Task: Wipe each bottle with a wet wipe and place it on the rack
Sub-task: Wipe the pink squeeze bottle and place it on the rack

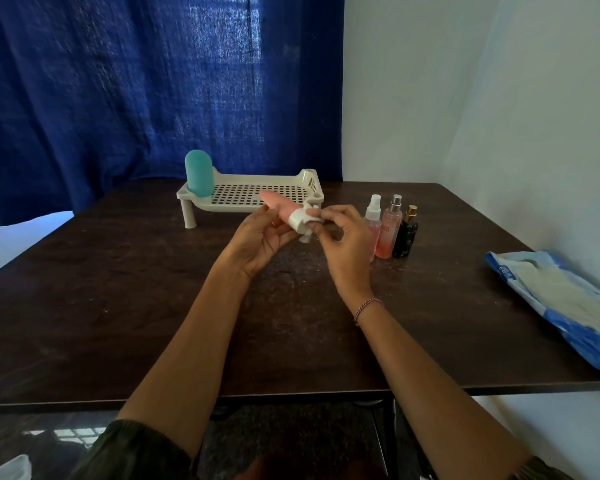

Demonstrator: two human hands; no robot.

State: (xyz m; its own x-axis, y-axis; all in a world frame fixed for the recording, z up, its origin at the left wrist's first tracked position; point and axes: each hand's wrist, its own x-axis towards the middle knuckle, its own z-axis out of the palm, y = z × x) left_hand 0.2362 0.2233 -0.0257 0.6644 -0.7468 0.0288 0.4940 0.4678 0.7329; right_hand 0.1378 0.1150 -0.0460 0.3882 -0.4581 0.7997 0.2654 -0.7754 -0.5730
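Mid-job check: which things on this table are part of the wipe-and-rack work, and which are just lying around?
In the job: pink bottle in left hand; wet wipe in right hand; rack holding teal bottle; three spray bottles; wipes pack.

Lying about: blue curtain; clear container at bottom left.

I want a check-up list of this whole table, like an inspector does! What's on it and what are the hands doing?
Surface: dark brown table, scuffed, mostly bare in front.
Job's things: teal bottle stands on the rack at its left end; pink bottle held tilted above the table; white wet wipe pressed at its cap end; three spray bottles wait upright, right of the hands.
Clutter: blue wipes pack lies at the table's right edge.
Grippers: left hand grips the pink bottle; right hand pinches the wipe.
Cables: nothing seen.
Surroundings: blue curtain behind, white wall to the right.
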